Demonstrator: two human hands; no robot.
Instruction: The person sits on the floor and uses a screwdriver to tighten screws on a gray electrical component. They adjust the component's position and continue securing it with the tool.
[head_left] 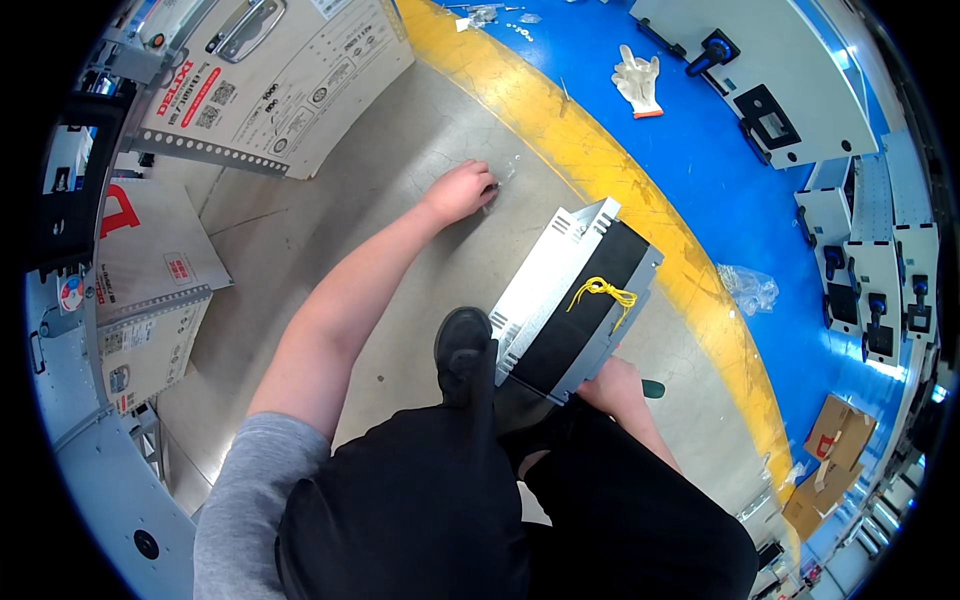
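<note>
In the head view, the person crouches over a grey concrete floor (400,150), and the landmark is the metal box (575,300), a silver-and-black housing with vented sides that stands tilted in front of the knees. A yellow twisted wire tie (603,293) lies on its black face.

The left hand (462,190) reaches out well beyond the box, up and to the left of its far corner. Its fingers are curled together, the tips pressed down at the floor where a small clear plastic bag (505,172) lies just beside them; whether the fingertips actually pinch the bag or a small part cannot be told, since the spot is tiny and partly hidden by the knuckles.

The right hand (612,385) sits at the near lower corner of the box, touching its edge. It is closed, and a dark green handle (652,388) sticks out from its right side, so it looks wrapped around a tool.

A black shoe (462,340) rests against the box's near left side. Beyond the box runs a yellow floor stripe (560,130), then blue floor, where a white work glove (637,80) lies. A crumpled clear plastic wrap (748,288) lies right of the box. Flat cardboard cartons (270,70) lie far to its upper left.
</note>
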